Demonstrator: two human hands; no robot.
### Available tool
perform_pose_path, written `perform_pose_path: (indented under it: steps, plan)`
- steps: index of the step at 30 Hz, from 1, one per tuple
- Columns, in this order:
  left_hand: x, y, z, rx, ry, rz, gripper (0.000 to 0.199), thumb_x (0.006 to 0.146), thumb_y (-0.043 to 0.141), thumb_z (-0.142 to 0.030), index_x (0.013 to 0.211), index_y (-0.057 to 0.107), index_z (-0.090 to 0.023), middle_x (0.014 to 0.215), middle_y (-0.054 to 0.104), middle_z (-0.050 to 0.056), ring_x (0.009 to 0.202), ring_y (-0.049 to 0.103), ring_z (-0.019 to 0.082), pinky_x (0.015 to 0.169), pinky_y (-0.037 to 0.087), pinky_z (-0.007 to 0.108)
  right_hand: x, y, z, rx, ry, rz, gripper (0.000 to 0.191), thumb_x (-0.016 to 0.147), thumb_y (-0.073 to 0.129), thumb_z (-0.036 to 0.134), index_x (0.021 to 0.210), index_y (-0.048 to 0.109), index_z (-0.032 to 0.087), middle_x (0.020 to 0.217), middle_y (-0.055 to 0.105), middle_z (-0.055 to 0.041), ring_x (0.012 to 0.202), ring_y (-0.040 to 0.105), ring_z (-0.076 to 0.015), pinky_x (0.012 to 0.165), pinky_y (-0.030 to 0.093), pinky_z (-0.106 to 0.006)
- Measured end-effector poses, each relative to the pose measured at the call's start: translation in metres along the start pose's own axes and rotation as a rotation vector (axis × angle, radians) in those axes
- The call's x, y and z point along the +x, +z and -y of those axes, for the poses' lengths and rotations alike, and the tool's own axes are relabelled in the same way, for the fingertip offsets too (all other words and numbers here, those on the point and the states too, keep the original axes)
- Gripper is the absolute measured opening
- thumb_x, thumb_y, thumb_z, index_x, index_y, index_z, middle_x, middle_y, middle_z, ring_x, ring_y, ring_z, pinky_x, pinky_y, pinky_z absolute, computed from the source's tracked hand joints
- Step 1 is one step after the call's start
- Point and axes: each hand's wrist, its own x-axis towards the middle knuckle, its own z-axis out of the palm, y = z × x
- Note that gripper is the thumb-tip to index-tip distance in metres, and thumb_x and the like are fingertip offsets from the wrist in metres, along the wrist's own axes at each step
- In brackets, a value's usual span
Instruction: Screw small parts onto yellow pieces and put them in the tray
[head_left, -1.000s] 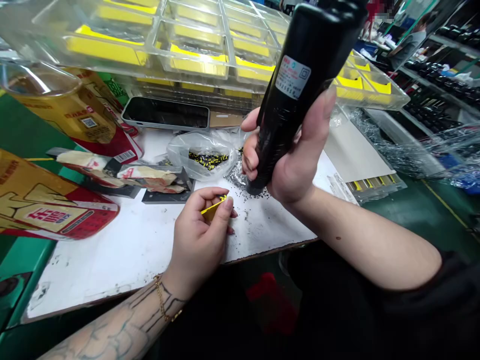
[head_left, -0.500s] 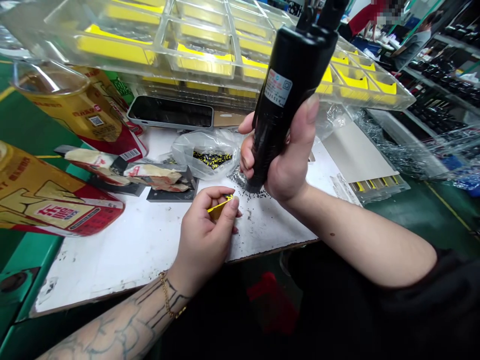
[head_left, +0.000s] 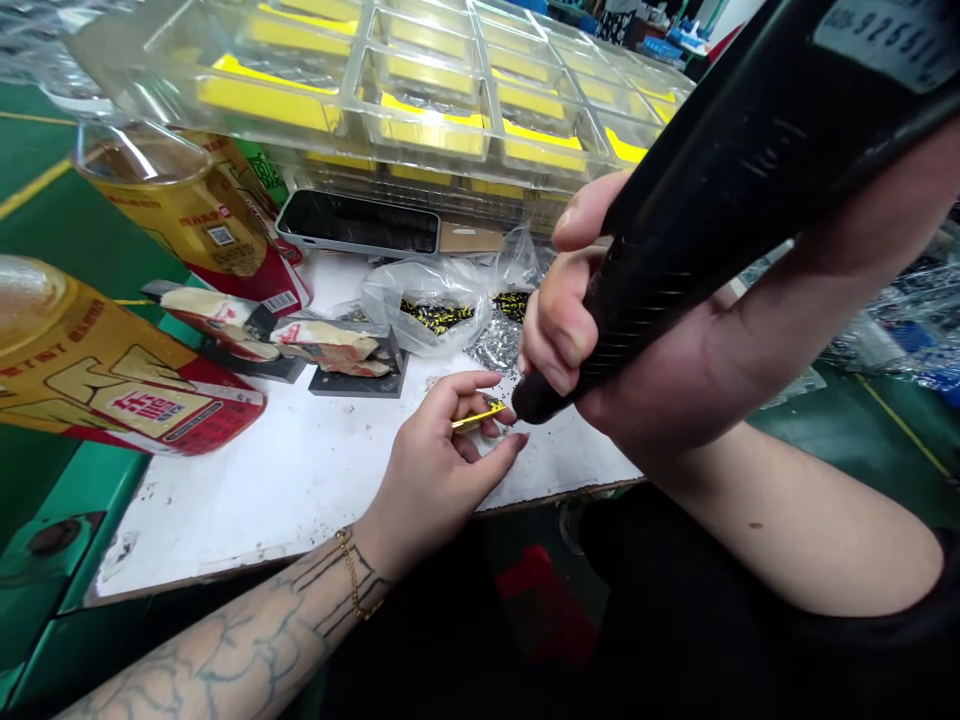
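Note:
My left hand (head_left: 439, 455) is closed on a thin yellow plastic piece (head_left: 477, 416), pinched at the fingers just above the white tabletop (head_left: 315, 470). My right hand (head_left: 675, 365) wraps round a black electric screwdriver (head_left: 720, 210), which slants down to the left. Its dark nose comes right up to the yellow piece; the bit is hard to see, so whether they touch I cannot tell. Behind the hands lies a clear bag (head_left: 379, 305) of small black-and-yellow parts, beside a heap of small metal screws (head_left: 496, 342).
Stacked clear compartment trays (head_left: 352, 100) with yellow pieces stand across the back. A phone (head_left: 358, 222) leans in front of them. On the left are two yellow-and-red drink containers (head_left: 199, 225) and dark blocks (head_left: 360, 383) wrapped in tape. Plastic wrap (head_left: 892, 290) lies at the right.
The screwdriver has tilted over and come closer to the camera, its nose now near the yellow piece. My left thumb has moved off the piece's top, and the view has shifted slightly.

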Motion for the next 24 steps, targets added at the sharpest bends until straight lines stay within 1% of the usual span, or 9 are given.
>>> perform_pose_path:
  steps: [2, 5, 7, 10, 13, 16, 18, 20, 24]
  plan:
    - [0.000, 0.000, 0.000, 0.008, -0.002, 0.011, 0.047, 0.083, 0.076, -0.025, 0.124, 0.055, -0.019, 0.095, 0.071, 0.005, 0.080, 0.068, 0.016, 0.059, 0.051, 0.022, -0.002, -0.003, -0.003, 0.051, -0.048, 0.007, 0.062, 0.072, 0.053, 0.086, 0.068, 0.057, 0.024, 0.049, 0.046, 0.0000, 0.043, 0.048, -0.0182, 0.038, 0.039, -0.031]
    - [-0.001, -0.001, 0.001, 0.030, 0.006, 0.021, 0.041, 0.085, 0.072, -0.025, 0.123, 0.056, -0.020, 0.098, 0.072, 0.006, 0.081, 0.069, 0.017, 0.062, 0.053, 0.024, -0.003, -0.009, -0.008, 0.119, -0.086, 0.107, 0.072, 0.076, 0.040, 0.091, 0.072, 0.062, 0.022, 0.052, 0.051, -0.0024, 0.046, 0.053, -0.0204, 0.042, 0.045, -0.034]
    - [-0.001, -0.001, 0.002, 0.046, 0.014, 0.019, 0.040, 0.085, 0.072, -0.025, 0.122, 0.057, -0.020, 0.099, 0.072, 0.005, 0.082, 0.069, 0.017, 0.063, 0.054, 0.024, -0.003, -0.011, -0.010, 0.126, -0.078, 0.134, 0.073, 0.075, 0.041, 0.091, 0.073, 0.063, 0.021, 0.049, 0.051, -0.0022, 0.046, 0.054, -0.0203, 0.044, 0.046, -0.034]
    - [-0.002, -0.001, 0.003, 0.069, 0.013, 0.011, 0.040, 0.084, 0.072, -0.026, 0.122, 0.058, -0.021, 0.095, 0.071, 0.004, 0.074, 0.068, 0.016, 0.061, 0.053, 0.024, -0.003, -0.009, -0.010, 0.118, -0.067, 0.087, 0.072, 0.071, 0.045, 0.092, 0.070, 0.061, 0.022, 0.049, 0.051, -0.0012, 0.045, 0.052, -0.0192, 0.041, 0.044, -0.032]
    - [-0.003, 0.000, 0.003, 0.087, 0.016, 0.010, 0.040, 0.083, 0.072, -0.026, 0.121, 0.058, -0.021, 0.091, 0.070, 0.003, 0.066, 0.065, 0.014, 0.057, 0.053, 0.023, -0.003, -0.010, -0.012, 0.124, -0.057, 0.090, 0.076, 0.075, 0.033, 0.093, 0.072, 0.061, 0.022, 0.051, 0.050, -0.0014, 0.045, 0.051, -0.0193, 0.040, 0.044, -0.033]
    - [-0.003, 0.001, 0.002, 0.081, 0.025, 0.004, 0.040, 0.083, 0.072, -0.026, 0.120, 0.058, -0.022, 0.095, 0.071, 0.004, 0.071, 0.067, 0.015, 0.058, 0.054, 0.023, -0.003, -0.012, -0.015, 0.103, 0.002, 0.168, 0.081, 0.077, 0.024, 0.094, 0.078, 0.063, 0.023, 0.052, 0.053, -0.0031, 0.047, 0.053, -0.0211, 0.043, 0.046, -0.034]
    - [-0.003, 0.001, 0.001, 0.072, 0.028, -0.002, 0.040, 0.082, 0.072, -0.025, 0.120, 0.058, -0.021, 0.094, 0.071, 0.004, 0.073, 0.069, 0.015, 0.059, 0.055, 0.022, -0.005, -0.011, -0.014, 0.096, 0.023, 0.159, 0.081, 0.074, 0.027, 0.096, 0.078, 0.064, 0.024, 0.052, 0.053, -0.0035, 0.047, 0.053, -0.0217, 0.043, 0.045, -0.034]
    - [-0.003, 0.001, 0.000, 0.077, 0.023, -0.007, 0.041, 0.082, 0.073, -0.025, 0.121, 0.058, -0.021, 0.087, 0.070, 0.002, 0.070, 0.068, 0.015, 0.057, 0.054, 0.021, -0.006, -0.008, -0.013, 0.099, 0.017, 0.114, 0.078, 0.072, 0.033, 0.096, 0.073, 0.062, 0.023, 0.049, 0.048, -0.0025, 0.046, 0.051, -0.0212, 0.043, 0.043, -0.033]
    - [-0.003, 0.001, 0.000, 0.110, 0.021, -0.011, 0.041, 0.082, 0.073, -0.024, 0.120, 0.060, -0.021, 0.078, 0.067, -0.001, 0.061, 0.064, 0.012, 0.055, 0.053, 0.020, -0.007, -0.001, -0.012, 0.116, -0.002, 0.085, 0.075, 0.076, 0.031, 0.093, 0.068, 0.059, 0.024, 0.045, 0.043, -0.0014, 0.044, 0.048, -0.0207, 0.044, 0.042, -0.034]
